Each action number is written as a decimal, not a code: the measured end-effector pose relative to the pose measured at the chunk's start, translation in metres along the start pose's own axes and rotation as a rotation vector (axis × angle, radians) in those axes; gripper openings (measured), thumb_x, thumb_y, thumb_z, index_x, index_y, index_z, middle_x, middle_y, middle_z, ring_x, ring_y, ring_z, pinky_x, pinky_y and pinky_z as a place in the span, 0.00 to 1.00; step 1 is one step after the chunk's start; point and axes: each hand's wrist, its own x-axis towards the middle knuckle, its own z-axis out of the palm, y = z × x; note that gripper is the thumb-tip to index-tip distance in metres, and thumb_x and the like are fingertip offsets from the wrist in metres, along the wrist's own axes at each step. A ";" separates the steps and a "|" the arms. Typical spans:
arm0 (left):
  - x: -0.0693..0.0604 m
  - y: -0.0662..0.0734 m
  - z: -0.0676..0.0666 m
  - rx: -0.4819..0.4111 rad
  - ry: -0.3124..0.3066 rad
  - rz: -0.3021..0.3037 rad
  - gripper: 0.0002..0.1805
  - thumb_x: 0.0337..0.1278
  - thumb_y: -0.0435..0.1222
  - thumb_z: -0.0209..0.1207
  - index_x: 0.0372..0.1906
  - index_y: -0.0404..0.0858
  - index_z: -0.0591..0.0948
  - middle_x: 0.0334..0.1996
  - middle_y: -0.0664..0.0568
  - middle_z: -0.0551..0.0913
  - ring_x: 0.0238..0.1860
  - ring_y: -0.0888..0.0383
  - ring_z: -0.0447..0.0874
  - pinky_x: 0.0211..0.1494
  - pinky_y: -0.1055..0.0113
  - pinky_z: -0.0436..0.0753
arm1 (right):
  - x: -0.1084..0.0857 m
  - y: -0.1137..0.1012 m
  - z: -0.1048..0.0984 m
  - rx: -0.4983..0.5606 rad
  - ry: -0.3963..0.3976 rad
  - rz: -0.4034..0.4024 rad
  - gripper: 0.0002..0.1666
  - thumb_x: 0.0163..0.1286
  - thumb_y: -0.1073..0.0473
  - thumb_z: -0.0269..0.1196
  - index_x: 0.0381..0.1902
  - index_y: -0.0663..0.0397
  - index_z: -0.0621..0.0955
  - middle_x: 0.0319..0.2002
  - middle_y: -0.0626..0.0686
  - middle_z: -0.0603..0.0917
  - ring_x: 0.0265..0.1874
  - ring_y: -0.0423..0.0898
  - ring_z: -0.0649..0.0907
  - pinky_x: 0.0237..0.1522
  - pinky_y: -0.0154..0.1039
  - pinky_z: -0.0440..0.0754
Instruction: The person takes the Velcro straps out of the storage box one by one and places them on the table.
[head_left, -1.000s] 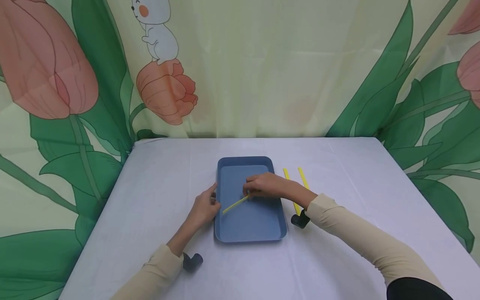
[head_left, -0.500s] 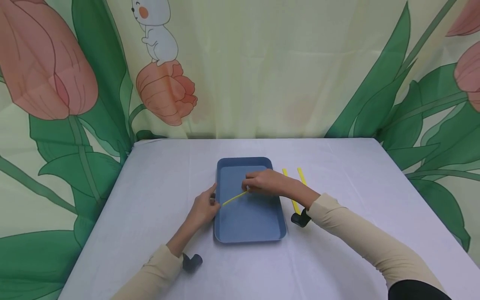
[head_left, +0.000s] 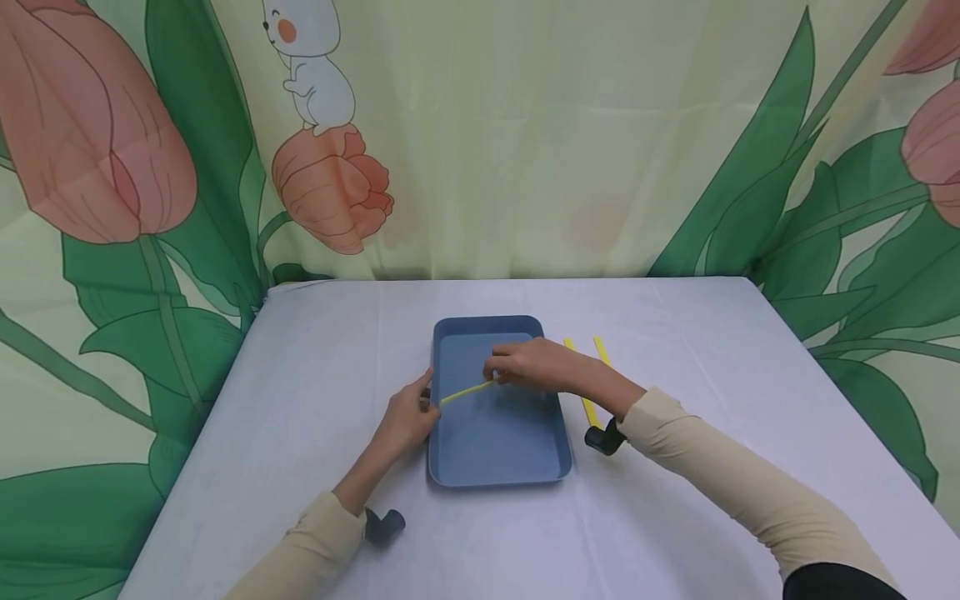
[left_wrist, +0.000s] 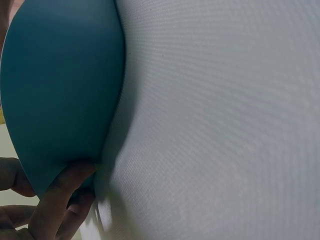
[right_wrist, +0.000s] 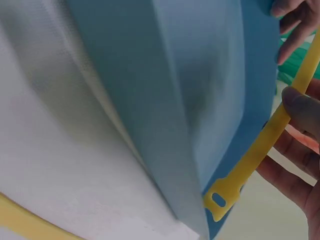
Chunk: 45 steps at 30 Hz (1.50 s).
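A blue rectangular tray (head_left: 495,450) lies on the white table. Over it, my right hand (head_left: 528,365) pinches a yellow hook-and-loop cable tie (right_wrist: 260,147) between thumb and fingers. The tie's slotted head shows in the right wrist view; its other end points toward the tray's left rim, near my left thumb. Whether that end touches the left hand cannot be told. My left hand (head_left: 408,417) grips the tray's left wall, and in the left wrist view its fingers (left_wrist: 55,200) press the outer side.
Two more yellow cable ties lie right of the tray: the nearer tie (head_left: 589,410) passes partly under my right forearm, and the farther tie (head_left: 602,350) sits beyond it. A printed tulip curtain (head_left: 510,167) hangs behind the table.
The held tie has swung so its left end sits higher and closer to the tray's left rim. My right hand shifted slightly up and left; the left hand stayed on the tray.
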 end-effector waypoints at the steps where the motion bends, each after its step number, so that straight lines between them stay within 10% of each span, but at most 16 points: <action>1: 0.000 0.000 0.000 -0.003 0.001 0.001 0.37 0.51 0.27 0.52 0.70 0.32 0.58 0.53 0.34 0.76 0.50 0.45 0.79 0.46 0.61 0.82 | 0.000 0.000 -0.001 0.002 0.011 0.001 0.12 0.58 0.63 0.67 0.40 0.46 0.81 0.35 0.46 0.78 0.27 0.37 0.79 0.28 0.28 0.79; 16: 0.000 -0.001 0.001 -0.015 0.002 -0.021 0.38 0.50 0.26 0.53 0.71 0.33 0.58 0.53 0.36 0.76 0.49 0.46 0.79 0.44 0.62 0.83 | -0.018 0.007 -0.021 0.098 0.107 0.038 0.10 0.63 0.64 0.63 0.42 0.48 0.80 0.34 0.43 0.75 0.26 0.35 0.77 0.26 0.28 0.77; 45: 0.000 0.001 0.001 -0.008 -0.002 0.003 0.38 0.50 0.26 0.52 0.70 0.31 0.57 0.52 0.34 0.76 0.51 0.44 0.78 0.46 0.60 0.82 | -0.084 0.024 -0.039 0.406 0.157 0.415 0.12 0.65 0.64 0.61 0.47 0.52 0.78 0.37 0.47 0.80 0.36 0.40 0.79 0.38 0.39 0.82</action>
